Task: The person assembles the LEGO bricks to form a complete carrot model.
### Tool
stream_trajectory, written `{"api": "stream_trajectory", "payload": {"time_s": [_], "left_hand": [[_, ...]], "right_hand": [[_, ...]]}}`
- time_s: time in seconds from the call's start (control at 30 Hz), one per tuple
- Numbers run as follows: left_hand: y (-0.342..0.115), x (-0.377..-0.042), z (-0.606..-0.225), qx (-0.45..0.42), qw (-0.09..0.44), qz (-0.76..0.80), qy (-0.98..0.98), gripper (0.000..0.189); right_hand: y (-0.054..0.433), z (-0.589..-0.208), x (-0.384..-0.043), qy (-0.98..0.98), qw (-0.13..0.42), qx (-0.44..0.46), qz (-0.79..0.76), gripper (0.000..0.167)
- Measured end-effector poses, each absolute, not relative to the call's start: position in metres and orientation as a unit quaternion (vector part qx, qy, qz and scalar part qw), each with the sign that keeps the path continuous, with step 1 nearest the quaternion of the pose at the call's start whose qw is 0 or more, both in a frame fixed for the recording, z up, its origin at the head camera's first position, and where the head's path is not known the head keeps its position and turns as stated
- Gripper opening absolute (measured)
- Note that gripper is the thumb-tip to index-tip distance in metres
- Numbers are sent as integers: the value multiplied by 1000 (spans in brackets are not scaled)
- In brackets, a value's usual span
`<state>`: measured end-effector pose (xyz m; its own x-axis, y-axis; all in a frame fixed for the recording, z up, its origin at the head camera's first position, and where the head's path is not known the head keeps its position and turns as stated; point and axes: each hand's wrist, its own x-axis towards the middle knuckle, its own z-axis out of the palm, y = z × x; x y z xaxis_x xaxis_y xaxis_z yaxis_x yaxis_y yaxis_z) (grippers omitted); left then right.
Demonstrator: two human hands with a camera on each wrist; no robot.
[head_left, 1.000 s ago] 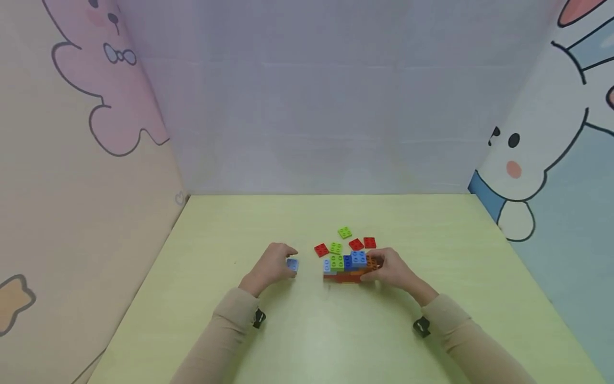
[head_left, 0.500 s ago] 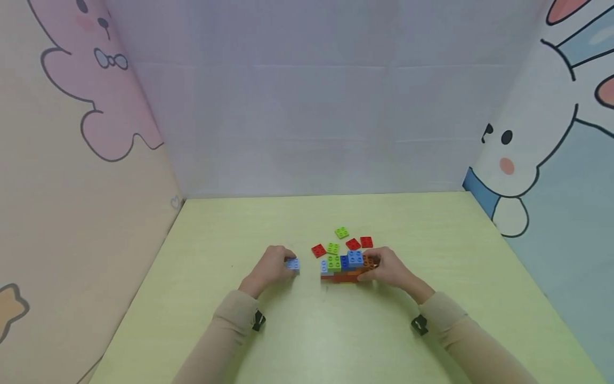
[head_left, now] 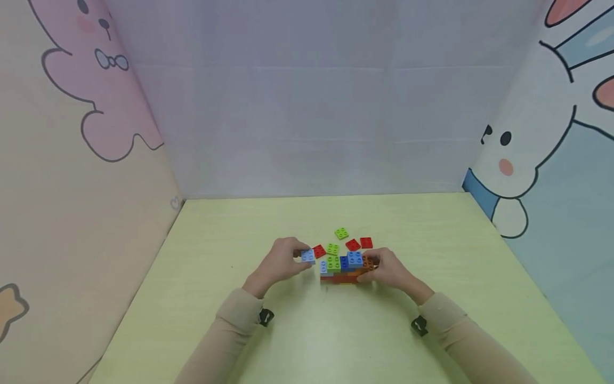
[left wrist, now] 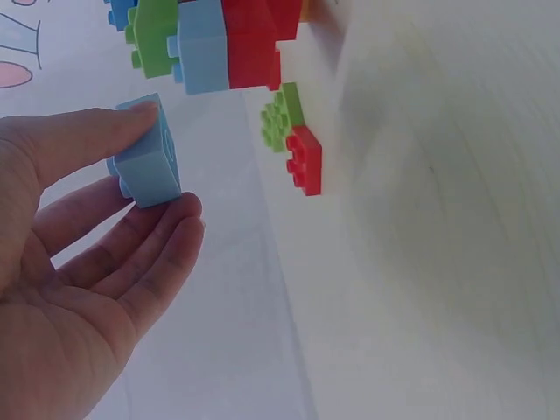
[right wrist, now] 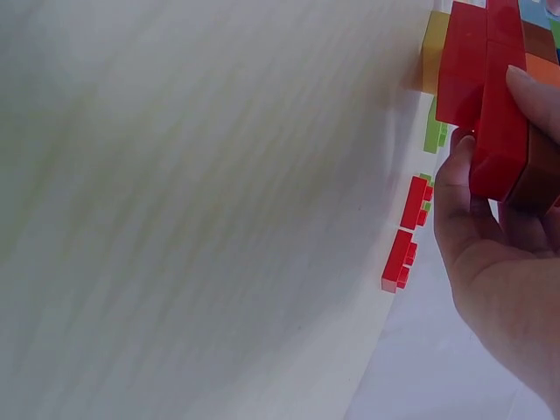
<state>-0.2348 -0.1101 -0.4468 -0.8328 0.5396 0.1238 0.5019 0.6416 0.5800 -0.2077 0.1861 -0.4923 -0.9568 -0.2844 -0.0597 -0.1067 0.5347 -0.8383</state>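
Observation:
My left hand [head_left: 283, 261] pinches a light blue building brick [head_left: 308, 256] between thumb and fingertips, raised just left of a multicoloured brick assembly [head_left: 342, 278]. In the left wrist view the brick [left wrist: 150, 166] has its studs turned toward the palm. My right hand [head_left: 392, 272] grips the right end of the assembly. Red and brown bricks form its lower part, and light blue, lime green, dark blue and brown bricks top it. Seen from the right wrist, thumb and fingers clasp a red brick [right wrist: 500, 131] at that end, and a yellow brick [right wrist: 434, 52] sits underneath.
Behind the assembly lie several loose flat pieces: a lime green one [head_left: 341, 233] farthest back, another green one [head_left: 333, 249], and red ones [head_left: 318, 251] to either side. The pale yellow table [head_left: 230, 224] meets a plain curtain [head_left: 297, 128] at its back edge.
My left hand has taken the light blue brick off the table and moved it right and up toward the assembly. The right hand keeps its grip in place.

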Motion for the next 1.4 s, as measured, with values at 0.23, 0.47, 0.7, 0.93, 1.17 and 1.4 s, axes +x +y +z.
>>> {"api": "stream_trajectory", "payload": {"time_s": [0.23,0.47,0.7,0.93,1.17,1.4], "left_hand": [[-96,-232,-438,301,23,326,896,32],[-78,-228,-432,325,8,340,882,35],[-59,-226,-431,345,27,335,877,35],[-50,-224,-431,350,38,326,877,34],[-46,-224,-436,359,33,306,881,34],[-44,-225,-437,353,33,314,881,32]], "right_hand": [[186,-493,-207,871,93,-111,-470,43],[185,-493,-206,873,85,-105,-468,44],[186,-494,-207,873,78,-121,-467,41],[187,-495,-206,870,78,-130,-469,38],[187,-496,-207,868,79,-138,-470,36],[187,-495,-207,871,81,-130,-467,36]]}}
